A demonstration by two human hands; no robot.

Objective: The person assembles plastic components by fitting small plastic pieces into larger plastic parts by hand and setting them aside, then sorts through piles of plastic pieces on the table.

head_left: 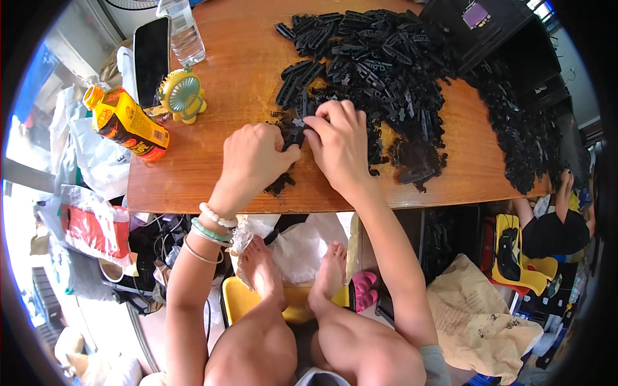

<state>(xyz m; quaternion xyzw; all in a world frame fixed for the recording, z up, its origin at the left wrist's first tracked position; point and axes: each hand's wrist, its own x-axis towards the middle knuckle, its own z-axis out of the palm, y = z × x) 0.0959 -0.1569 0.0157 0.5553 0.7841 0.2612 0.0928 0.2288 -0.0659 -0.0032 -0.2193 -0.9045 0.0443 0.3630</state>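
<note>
Near the front of the wooden table (212, 161), my two hands meet over a small black plastic part (295, 136). My left hand (252, 161) closes on its near side with thumb and curled fingers. From the other side my right hand (338, 141) pinches at the same part, its fingers bent and thumb tip close to the left thumb. Fingers cover much of the part, so its full shape is hidden. Just beyond the hands spreads a large heap of black plastic parts (386, 51), some long and ribbed. Small dark bits (281, 183) lie beneath my left hand.
On the left stand an orange-yellow drink bottle (129, 125), a small yellow fan (182, 95), a phone (151, 61) and a clear bottle (183, 32). Black bins (502, 38) and another black heap (521, 135) lie right. Another person (557, 225) is at far right.
</note>
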